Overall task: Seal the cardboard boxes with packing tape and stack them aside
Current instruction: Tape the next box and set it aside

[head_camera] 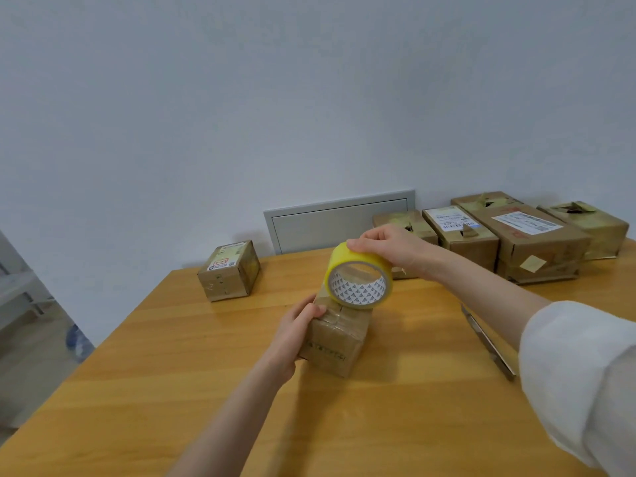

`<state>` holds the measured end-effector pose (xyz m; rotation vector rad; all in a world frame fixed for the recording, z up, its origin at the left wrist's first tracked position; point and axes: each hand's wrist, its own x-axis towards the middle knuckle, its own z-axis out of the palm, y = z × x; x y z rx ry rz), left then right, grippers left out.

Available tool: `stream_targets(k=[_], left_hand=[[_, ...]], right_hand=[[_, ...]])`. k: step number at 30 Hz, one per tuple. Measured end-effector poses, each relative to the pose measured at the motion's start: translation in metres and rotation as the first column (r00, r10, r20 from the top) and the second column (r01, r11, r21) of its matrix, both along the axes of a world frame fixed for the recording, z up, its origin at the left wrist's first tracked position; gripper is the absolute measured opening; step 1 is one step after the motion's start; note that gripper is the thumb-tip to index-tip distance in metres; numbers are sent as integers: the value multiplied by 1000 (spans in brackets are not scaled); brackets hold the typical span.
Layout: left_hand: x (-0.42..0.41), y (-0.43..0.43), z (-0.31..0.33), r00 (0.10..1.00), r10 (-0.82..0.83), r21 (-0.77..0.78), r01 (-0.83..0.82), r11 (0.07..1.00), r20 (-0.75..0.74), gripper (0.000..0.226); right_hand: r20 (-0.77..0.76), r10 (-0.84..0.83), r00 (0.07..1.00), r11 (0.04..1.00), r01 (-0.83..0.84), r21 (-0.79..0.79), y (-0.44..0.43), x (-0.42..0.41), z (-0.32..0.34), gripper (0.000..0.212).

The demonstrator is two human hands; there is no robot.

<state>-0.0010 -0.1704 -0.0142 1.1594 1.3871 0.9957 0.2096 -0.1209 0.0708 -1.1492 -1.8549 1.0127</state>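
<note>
A small cardboard box [335, 339] stands in the middle of the wooden table [172, 373]. My left hand [296, 325] grips its left side, thumb on the top edge. A yellow roll of packing tape [358, 275] rests on its edge on the far part of the box top. My right hand [392, 247] holds the roll from above and behind. Whether a strip of tape runs from the roll onto the box is hard to tell.
Another small taped box [229, 270] sits at the table's far left corner. Several larger boxes [530, 246] with shipping labels stand along the back right by the wall. A metal utility knife [488, 342] lies on the table under my right forearm.
</note>
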Motion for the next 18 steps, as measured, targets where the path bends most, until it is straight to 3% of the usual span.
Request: stream_targets(k=[2, 6, 10, 14, 18], left_hand=[[0, 2, -1, 1000, -2, -3, 2, 1000, -9, 26], [-6, 2, -10, 1000, 20, -38, -19, 999, 21, 27], [-6, 2, -12, 1000, 10, -33, -9, 999, 22, 30], [-9, 1, -11, 999, 16, -52, -14, 999, 37, 28], [-11, -1, -14, 997, 35, -85, -29, 996, 72, 17]], right_hand=[[73, -1, 997, 999, -1, 32, 3, 6, 5, 54], [272, -25, 962, 998, 10, 58, 4, 36, 4, 49], [276, -59, 959, 998, 63, -5, -1, 42, -19, 48], [249, -88, 965, 996, 81, 35, -3, 35, -17, 47], [488, -143, 861, 990, 124, 72, -10, 41, -35, 47]])
